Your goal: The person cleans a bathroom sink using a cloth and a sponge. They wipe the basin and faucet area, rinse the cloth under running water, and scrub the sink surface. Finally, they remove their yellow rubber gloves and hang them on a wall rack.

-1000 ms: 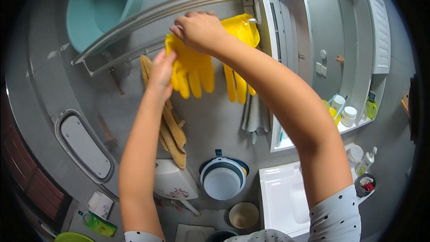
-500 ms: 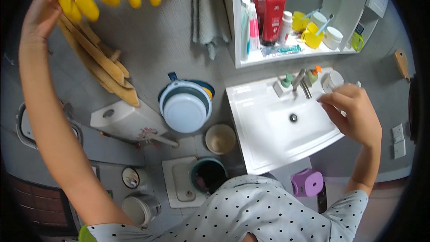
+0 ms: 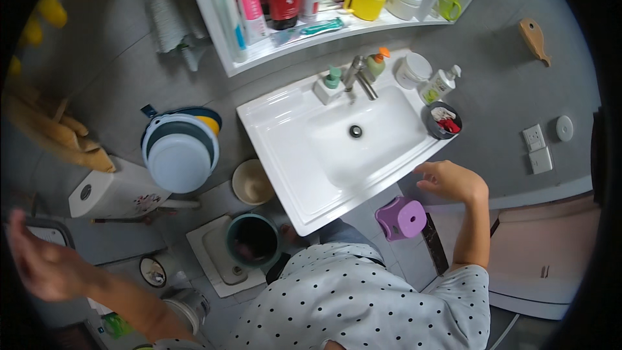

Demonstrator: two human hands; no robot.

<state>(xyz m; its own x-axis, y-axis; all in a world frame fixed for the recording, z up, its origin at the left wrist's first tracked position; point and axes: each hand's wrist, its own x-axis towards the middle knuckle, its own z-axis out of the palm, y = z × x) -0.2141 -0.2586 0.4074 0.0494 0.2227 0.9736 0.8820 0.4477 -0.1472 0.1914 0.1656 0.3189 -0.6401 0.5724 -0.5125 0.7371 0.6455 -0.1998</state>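
Note:
My left hand (image 3: 48,262) is held out at the left edge, blurred by motion, its fingers stretched out and nothing visible in it. My right hand (image 3: 450,180) hovers off the front right corner of the white sink (image 3: 291,204), fingers loosely bent and apart, holding nothing. Just beyond it, a dark round bowl (image 3: 435,131) with red and white items sits on the sink's right rim. Yellow rubber gloves (image 3: 53,5) hang at the upper left, partly out of view. Below them hangs a tan towel (image 3: 48,133).
A shelf cabinet (image 3: 227,58) with tubes and yellow cups juts out above the sink. Blue basins (image 3: 178,162) hang on the wall. A beige bucket (image 3: 253,181), a dark green bucket (image 3: 253,240) and a purple stool (image 3: 405,219) stand on the floor.
My left hand has come down from beside the yellow gloves to the left edge. My right hand has dropped from over the sink to beside its front corner. The view has shifted right.

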